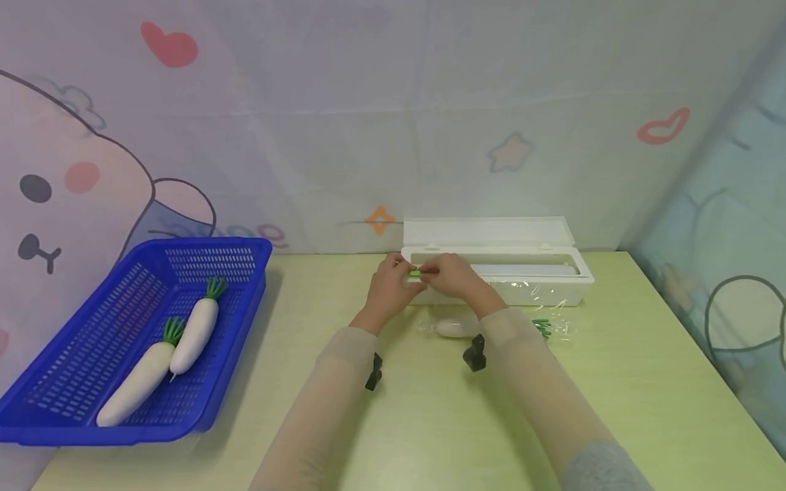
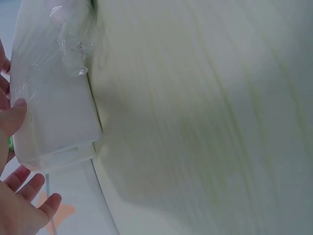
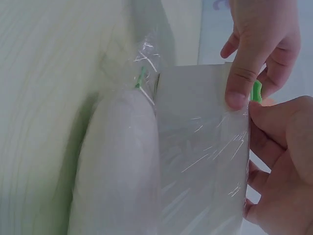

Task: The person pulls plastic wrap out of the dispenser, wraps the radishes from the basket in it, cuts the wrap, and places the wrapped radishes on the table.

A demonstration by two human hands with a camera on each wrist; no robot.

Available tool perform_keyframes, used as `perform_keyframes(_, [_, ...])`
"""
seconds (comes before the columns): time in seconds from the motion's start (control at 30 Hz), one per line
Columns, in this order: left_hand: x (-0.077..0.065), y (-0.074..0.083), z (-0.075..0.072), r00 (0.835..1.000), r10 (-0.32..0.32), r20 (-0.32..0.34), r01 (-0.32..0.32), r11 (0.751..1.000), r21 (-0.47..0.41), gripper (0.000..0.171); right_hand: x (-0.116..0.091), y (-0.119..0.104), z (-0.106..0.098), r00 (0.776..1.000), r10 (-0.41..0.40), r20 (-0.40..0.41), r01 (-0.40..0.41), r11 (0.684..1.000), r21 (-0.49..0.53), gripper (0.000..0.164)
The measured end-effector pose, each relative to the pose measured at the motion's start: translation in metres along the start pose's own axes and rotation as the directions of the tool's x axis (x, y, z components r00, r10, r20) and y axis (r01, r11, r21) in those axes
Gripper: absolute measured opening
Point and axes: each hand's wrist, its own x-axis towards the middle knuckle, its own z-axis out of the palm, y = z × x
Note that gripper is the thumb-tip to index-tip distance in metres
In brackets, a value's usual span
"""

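A white cling film dispenser lies lengthwise at the back of the table with its lid raised. My left hand grips its left end, thumb pressed on the front wall. My right hand pinches the small green slider cutter at that same end; fingers partly hide it. Clear film drapes over the dispenser's front. A white radish with green leaves lies in clear film right in front, partly behind my right forearm. The right wrist view shows the wrapped radish beside the dispenser.
On the left stands a blue perforated basket. Two unwrapped white radishes, a nearer one and a farther one, lie in it. A printed cloth backdrop rises behind the pale table.
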Motion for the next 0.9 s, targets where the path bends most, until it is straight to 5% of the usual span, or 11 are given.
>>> perform_keyframes(0.17, [0.0004, 0.0023, 0.0001, 1.000, 0.006, -0.009, -0.006, 0.999, 0.037, 0.040, 0.0001, 0.0016, -0.0016, 0.999, 0.055, -0.002, -0.054, 0.995, 0.088, 0.034])
perform_keyframes(0.5, [-0.0003, 0.0046, -0.0020, 0.999, -0.039, 0.013, 0.038, 0.998, 0.048, 0.042, -0.0015, 0.0010, 0.0038, 0.996, -0.012, -0.087, 0.015, 0.999, 0.037, 0.028])
perform_keyframes(0.9, [0.0006, 0.0028, -0.0015, 1.000, 0.004, -0.010, -0.004, 0.999, 0.042, 0.041, -0.0004, -0.0025, -0.0009, 0.999, -0.011, -0.041, 0.010, 1.000, -0.008, 0.031])
